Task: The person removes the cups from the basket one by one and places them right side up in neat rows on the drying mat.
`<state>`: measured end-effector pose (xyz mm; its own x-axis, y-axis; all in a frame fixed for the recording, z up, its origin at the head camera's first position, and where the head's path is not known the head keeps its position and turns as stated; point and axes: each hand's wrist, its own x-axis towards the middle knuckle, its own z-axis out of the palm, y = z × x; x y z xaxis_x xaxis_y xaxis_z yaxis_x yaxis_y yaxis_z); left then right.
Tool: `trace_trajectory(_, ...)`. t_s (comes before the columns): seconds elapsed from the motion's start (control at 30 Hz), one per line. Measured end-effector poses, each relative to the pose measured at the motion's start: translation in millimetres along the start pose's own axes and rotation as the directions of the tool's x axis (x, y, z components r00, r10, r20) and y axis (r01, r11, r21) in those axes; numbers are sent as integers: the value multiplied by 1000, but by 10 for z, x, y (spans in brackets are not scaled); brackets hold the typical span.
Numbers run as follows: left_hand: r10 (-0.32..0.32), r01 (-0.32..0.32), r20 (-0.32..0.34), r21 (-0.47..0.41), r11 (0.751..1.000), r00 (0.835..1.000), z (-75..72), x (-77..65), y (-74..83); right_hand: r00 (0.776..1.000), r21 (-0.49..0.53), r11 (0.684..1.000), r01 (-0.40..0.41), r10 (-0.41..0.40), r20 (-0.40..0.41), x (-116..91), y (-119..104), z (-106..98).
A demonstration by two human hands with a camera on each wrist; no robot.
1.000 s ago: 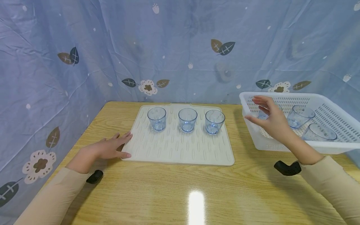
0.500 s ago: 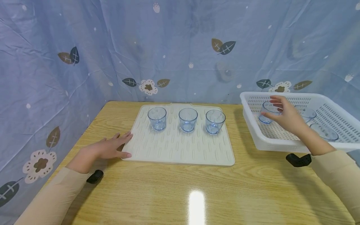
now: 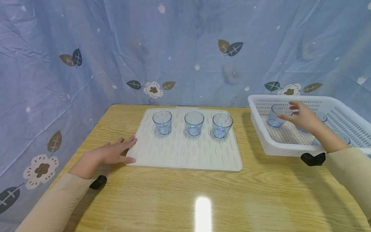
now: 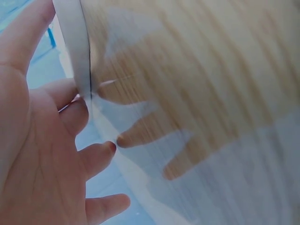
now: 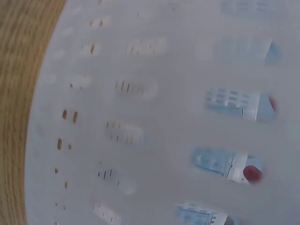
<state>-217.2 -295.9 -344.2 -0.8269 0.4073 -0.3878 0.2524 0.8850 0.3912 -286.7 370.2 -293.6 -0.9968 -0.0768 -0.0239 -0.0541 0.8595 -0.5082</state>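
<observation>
My left hand (image 3: 108, 153) rests at the left edge of a cream ridged mat (image 3: 179, 154), fingers spread and touching its border; in the left wrist view the fingers (image 4: 96, 159) lie beside the edge. Upright on the mat stand three clear bluish glasses: left (image 3: 162, 123), middle (image 3: 194, 124) and right (image 3: 221, 126). Over a white perforated basket (image 3: 275, 146) my right hand (image 3: 307, 119) hovers with fingers bent and apart, holding nothing. Its thumb overlaps a glass (image 3: 273, 117) inside the basket; touch cannot be told. Behind hand and forearm, more glasses (image 3: 343, 138) are partly hidden.
The wooden table (image 3: 159, 196) runs up to a blue patterned curtain (image 3: 179, 48) at the back and left. Only the basket's slotted wall (image 5: 164, 108) and some table show in the right wrist view.
My right hand has moved rightward across the basket, uncovering more of its left glass. The left hand and the three glasses on the mat have stayed put.
</observation>
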Motion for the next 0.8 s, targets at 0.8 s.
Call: trace_trajectory(0.8,-5,5,-4,15,1000,1000,17,-2,-16,979,-80,991,-111,122,160,154,193,45)
